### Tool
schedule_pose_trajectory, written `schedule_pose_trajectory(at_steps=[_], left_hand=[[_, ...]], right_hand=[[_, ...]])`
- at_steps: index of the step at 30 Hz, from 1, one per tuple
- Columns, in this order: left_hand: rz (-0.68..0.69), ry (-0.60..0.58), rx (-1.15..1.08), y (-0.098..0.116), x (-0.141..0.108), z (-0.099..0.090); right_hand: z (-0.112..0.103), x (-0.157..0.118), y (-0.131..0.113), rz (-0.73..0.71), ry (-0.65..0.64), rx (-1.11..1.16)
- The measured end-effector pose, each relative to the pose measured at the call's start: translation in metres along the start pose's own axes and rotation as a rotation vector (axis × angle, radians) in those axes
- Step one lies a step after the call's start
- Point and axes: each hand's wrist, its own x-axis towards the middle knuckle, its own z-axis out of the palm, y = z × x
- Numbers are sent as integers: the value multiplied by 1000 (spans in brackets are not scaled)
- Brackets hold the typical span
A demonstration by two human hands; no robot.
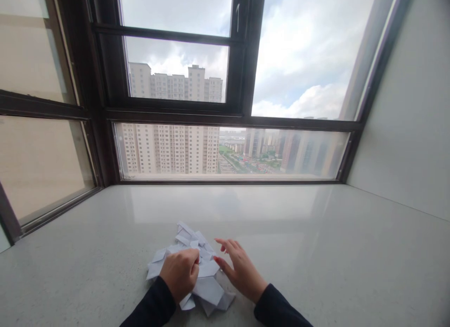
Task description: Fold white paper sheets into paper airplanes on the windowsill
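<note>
A loose heap of folded white paper pieces [210, 289] lies on the pale ledge, several of them overlapping with creased edges and pointed corners. Over the left part of this heap, my left hand [181, 274] is closed like a fist, its back towards me; whatever its fingers may hold is hidden. At the heap's right edge is my right hand [239, 269], open, with thumb and forefinger apart and pointing left towards the paper. Nothing shows between those fingers. Both wrists come out of dark sleeves.
The glossy, light speckled ledge [316, 252] reaches back to a dark-framed window [225, 120]. Tall buildings [168, 148] stand outside beyond the glass. A pale wall [408, 111] bounds the right side, and more window panes [42, 163] angle in on the left.
</note>
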Motion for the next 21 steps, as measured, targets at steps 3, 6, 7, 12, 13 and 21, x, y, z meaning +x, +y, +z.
schedule_pose_trajectory(at_steps=[3, 6, 7, 12, 13, 21], left_hand=[[-2, -3, -17, 7, -1, 2], [-37, 0, -17, 4, 0, 5], [-52, 4, -19, 1, 2, 6], [-83, 114, -88, -20, 10, 6], [-75, 151, -103, -24, 11, 5], [0, 287, -161, -37, 10, 11]], right_hand=[[0, 5, -10, 91, 22, -72], [5, 8, -22, 91, -36, -115], [8, 9, -25, 83, -53, -134], [19, 11, -29, 34, -139, -213], [20, 11, -28, 21, -159, -212], [18, 10, -27, 24, -223, -142]])
